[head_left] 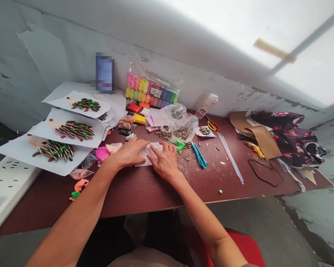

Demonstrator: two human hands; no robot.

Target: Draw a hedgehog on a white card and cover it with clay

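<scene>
A small white paper lies on the dark red table under both hands. My left hand rests on its left side, thumb and fingers apart. On the right side of the paper is my right hand, its fingers spread and touching the sheet. Sunflower seeds lie in a pile beyond the hands, partly under a clear plastic bag. A piece of green clay sits beside my right fingertips. Pink clay is left of my left hand.
Papers with seed-covered hedgehogs stack at the left. Clay packs stand against the wall. A blue cutter, scissors, a white bottle, glue sticks and a yellow glue gun are at the right.
</scene>
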